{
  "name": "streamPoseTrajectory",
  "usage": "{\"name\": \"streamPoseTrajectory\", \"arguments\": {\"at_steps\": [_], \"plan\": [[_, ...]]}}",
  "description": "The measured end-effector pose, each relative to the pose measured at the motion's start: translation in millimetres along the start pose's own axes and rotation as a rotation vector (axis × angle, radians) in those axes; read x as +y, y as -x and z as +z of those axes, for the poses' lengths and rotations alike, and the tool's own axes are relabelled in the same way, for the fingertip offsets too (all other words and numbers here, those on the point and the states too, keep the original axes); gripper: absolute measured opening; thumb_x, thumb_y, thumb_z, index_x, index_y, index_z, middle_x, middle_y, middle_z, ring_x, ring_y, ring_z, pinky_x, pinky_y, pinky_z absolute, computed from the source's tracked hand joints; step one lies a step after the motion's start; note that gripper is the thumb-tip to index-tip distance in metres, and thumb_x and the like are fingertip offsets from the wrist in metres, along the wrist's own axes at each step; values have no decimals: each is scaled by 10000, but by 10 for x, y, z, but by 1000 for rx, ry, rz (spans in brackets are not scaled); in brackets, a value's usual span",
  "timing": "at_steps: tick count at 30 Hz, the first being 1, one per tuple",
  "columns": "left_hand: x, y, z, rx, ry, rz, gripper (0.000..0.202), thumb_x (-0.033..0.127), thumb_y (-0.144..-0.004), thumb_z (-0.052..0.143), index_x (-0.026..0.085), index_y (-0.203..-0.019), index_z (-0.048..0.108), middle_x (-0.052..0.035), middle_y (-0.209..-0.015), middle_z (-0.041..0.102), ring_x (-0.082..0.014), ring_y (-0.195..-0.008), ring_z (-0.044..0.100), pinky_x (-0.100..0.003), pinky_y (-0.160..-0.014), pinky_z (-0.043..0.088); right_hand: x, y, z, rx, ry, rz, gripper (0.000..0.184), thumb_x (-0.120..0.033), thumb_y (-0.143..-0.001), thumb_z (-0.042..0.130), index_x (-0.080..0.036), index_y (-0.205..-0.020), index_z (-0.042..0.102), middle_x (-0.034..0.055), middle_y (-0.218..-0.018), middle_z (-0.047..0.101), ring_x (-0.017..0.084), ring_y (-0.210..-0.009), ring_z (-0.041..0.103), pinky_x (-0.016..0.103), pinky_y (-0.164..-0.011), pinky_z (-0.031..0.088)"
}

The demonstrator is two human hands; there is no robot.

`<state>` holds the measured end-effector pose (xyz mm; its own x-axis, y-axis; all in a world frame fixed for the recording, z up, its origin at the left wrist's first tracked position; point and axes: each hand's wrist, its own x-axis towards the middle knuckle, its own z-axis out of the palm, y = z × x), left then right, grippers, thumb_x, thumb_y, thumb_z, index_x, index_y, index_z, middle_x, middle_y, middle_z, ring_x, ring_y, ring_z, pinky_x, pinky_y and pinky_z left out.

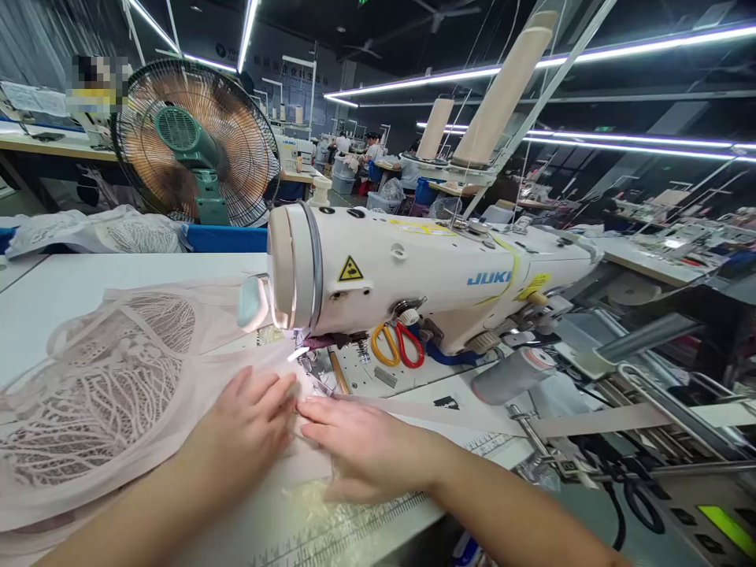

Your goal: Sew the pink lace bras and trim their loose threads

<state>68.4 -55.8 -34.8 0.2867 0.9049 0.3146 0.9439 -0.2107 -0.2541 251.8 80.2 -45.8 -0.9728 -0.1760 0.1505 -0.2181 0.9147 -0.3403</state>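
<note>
A pale pink lace-and-mesh garment [100,386] lies spread on the white table in front of a white Juki sewing machine [413,272]. My left hand [248,421] rests flat on the fabric, fingers stretched toward the presser foot [307,361]. My right hand [360,445] lies flat beside it, fingers pointing left and pressing the fabric edge just before the needle. A narrow beige elastic strip [425,409] runs from the right toward the foot.
Yellow and red scissors [397,345] lie under the machine arm. A green standing fan [194,146] is at the back left, with more lace pieces [94,232] near it. Thread cones [502,94] stand behind the machine. A ruler strip [354,528] edges the table.
</note>
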Motion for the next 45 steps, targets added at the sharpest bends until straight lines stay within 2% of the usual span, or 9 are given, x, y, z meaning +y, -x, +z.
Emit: {"name": "streamPoseTrajectory", "arguments": {"at_steps": [2,4,9,13,17,29,32,39,45], "plan": [[44,21,24,80,42,90,288,162,-903,418,143,-822,693,-98,-1034,676,-227,-935,572,-410,-860,472,-10,1,1,-15,32,-15,592,-467,-858,544,-58,-1275,450,170,-1412,383,227,-1348,283,312,-1133,214],[75,16,13,44,72,122,312,108,-899,383,136,-773,667,-106,-933,663,-211,-880,566,-342,-777,491,-27,7,-15,-35,55,-45,524,-462,-864,533,-63,-1203,504,157,-1342,464,212,-1302,349,296,-1109,251],[46,-49,-67,-102,177,121,225,104,-880,413,148,-934,626,-83,-869,605,-197,-791,533,-315,-714,476,-75,36,-40,-48,84,-73,365,-464,-831,580,-160,-1032,552,64,-1120,604,182,-1161,467,393,-1083,247],[-9,-33,-24,-104,216,79,223,113,-881,414,157,-973,612,-87,-905,594,-201,-821,526,-310,-718,466,-73,39,-15,-31,96,-108,346,-455,-843,556,-157,-1019,556,71,-1216,565,181,-1175,452,346,-1033,304],[-66,-17,21,-104,239,41,242,110,-880,412,169,-1003,612,-86,-927,597,-198,-844,529,-310,-743,469,-55,17,-20,-9,84,-133,345,-457,-880,495,-141,-998,569,79,-1198,571,178,-1167,460,291,-1001,343],[-168,-16,-34,-270,294,-113,284,156,-901,396,189,-1054,632,-89,-1077,629,-206,-931,599,-306,-754,515,-57,-4,-77,-39,57,-136,327,-429,-880,512,-134,-1006,572,126,-1192,567,191,-1162,481,312,-968,390],[-183,-17,-51,-355,276,-96,329,124,-887,395,160,-1132,611,-111,-1143,619,-237,-993,601,-345,-776,534,-53,4,-77,-43,46,-141,337,-429,-885,508,-131,-1031,565,142,-1201,560,197,-1176,475,323,-974,390],[-229,-32,-86,-433,222,-54,464,8,-782,431,181,-1180,596,-130,-1258,570,-283,-1090,582,-382,-805,544,-45,5,-75,-57,52,-152,339,-419,-890,501,-124,-1044,563,147,-1207,553,203,-1193,465,331,-987,384],[-296,22,-30,-419,203,-25,546,-11,-751,464,194,-1248,559,-132,-1296,549,-279,-1116,574,-374,-833,537,-49,12,-81,-49,49,-155,352,-426,-874,530,-118,-1039,567,132,-1221,548,198,-1202,458,308,-1006,366]]}}
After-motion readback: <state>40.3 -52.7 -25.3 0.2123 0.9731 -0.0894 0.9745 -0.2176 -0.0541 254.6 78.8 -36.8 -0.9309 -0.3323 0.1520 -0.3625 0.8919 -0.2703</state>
